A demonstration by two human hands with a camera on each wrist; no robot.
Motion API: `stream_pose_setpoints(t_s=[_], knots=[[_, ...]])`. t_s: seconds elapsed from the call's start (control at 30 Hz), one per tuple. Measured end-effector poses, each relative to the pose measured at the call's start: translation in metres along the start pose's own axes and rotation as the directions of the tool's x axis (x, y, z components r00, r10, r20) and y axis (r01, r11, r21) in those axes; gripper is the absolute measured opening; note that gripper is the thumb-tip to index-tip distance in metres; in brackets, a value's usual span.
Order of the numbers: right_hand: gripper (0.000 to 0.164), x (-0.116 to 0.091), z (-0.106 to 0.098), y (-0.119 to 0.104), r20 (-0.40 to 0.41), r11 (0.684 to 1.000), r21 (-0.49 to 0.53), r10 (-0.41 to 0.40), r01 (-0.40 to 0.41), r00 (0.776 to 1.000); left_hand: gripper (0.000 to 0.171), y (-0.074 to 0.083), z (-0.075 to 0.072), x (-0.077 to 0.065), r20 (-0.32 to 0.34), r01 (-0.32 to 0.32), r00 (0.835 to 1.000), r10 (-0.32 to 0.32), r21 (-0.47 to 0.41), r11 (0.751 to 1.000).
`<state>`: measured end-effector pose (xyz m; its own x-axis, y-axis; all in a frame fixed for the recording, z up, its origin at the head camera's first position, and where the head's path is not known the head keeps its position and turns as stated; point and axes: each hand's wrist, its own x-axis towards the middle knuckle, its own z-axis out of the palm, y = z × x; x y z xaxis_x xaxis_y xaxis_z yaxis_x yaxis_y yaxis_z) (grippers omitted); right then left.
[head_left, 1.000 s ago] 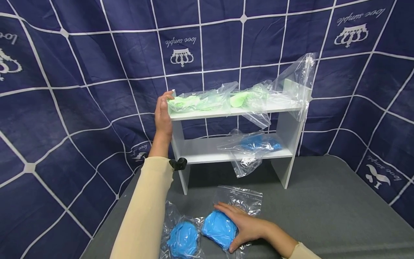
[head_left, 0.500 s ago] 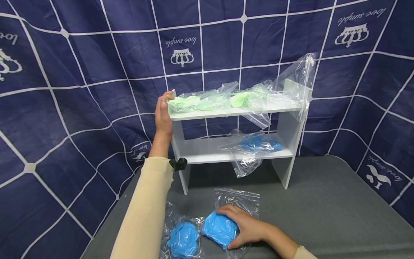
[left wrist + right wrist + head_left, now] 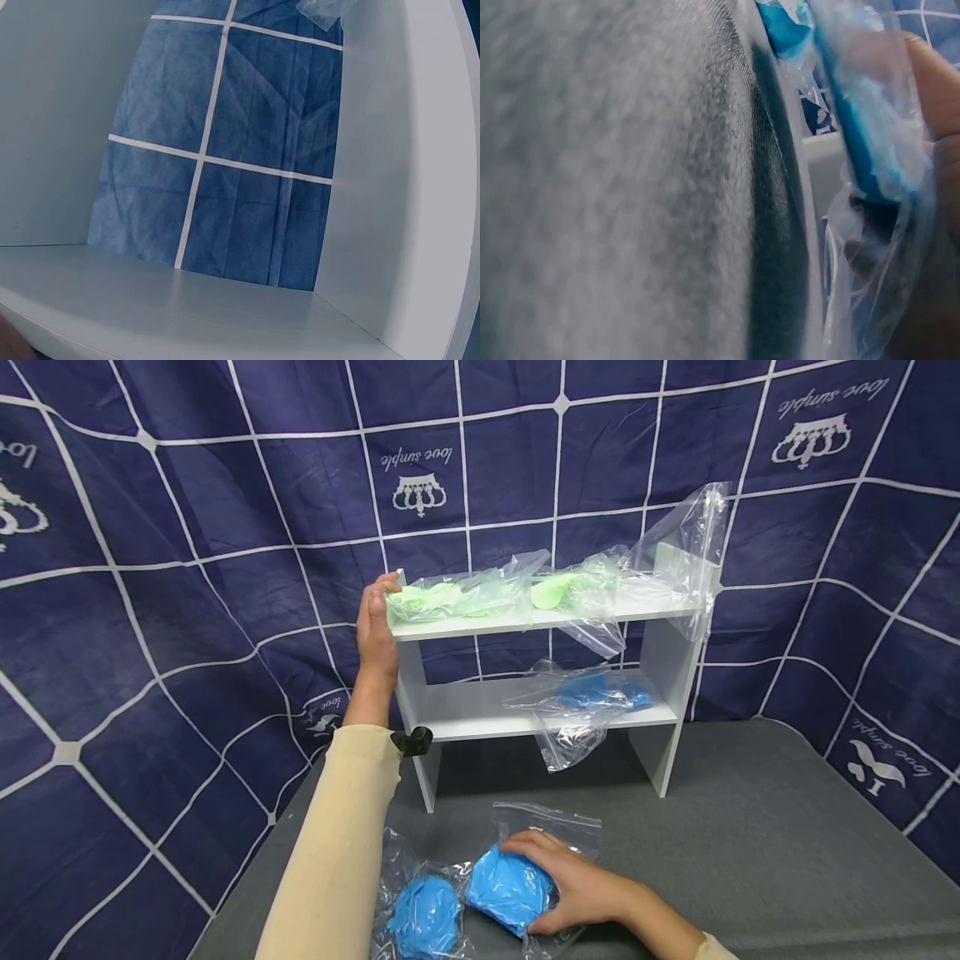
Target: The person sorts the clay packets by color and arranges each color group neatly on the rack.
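My left hand (image 3: 377, 622) grips the upper left end of a white two-tier shelf (image 3: 457, 722), its fingers over the side panel. In the left wrist view only the shelf's inner boards (image 3: 375, 172) show, with the hand almost out of frame. At the front, my right hand (image 3: 573, 881) holds a flat blue bundle (image 3: 506, 889) in a clear zip bag (image 3: 551, 818), thumb at the near side and fingers at the far side. Close up, the right wrist view shows the thumb and fingers (image 3: 934, 90) around the bagged bundle. A second bagged blue bundle (image 3: 426, 914) lies just left of it.
Bagged pale green bundles (image 3: 431, 597) lie along the top shelf, with clear plastic hanging over its front and right end. On the lower shelf is another bagged blue bundle (image 3: 600, 689). A grey cloth surface (image 3: 765, 827) spreads below, and a navy checked curtain (image 3: 510, 468) hangs behind.
The right hand has closed more on the blue bundle, whose bag has shifted slightly and tilted up on the near right side. The left hand stays on the shelf.
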<state>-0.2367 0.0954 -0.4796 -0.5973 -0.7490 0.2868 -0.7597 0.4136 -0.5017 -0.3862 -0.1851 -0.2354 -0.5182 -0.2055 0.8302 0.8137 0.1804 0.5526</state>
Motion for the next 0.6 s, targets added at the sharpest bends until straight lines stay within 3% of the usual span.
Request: stream_pose_setpoints(t_s=[0.43,0.6], knots=[[0.099,-0.002,-0.028,-0.038,-0.062,0.999,-0.048,0.002,-0.005,0.998,0.038,-0.002,0.000,0.001,0.007,0.005,1.000,-0.005,-0.011,1.000],[0.095,-0.003,-0.046,-0.060,-0.102,0.998,-0.060,-0.012,0.006,0.995,0.039,0.010,0.002,-0.001,0.013,0.005,1.000,-0.005,-0.010,1.000]])
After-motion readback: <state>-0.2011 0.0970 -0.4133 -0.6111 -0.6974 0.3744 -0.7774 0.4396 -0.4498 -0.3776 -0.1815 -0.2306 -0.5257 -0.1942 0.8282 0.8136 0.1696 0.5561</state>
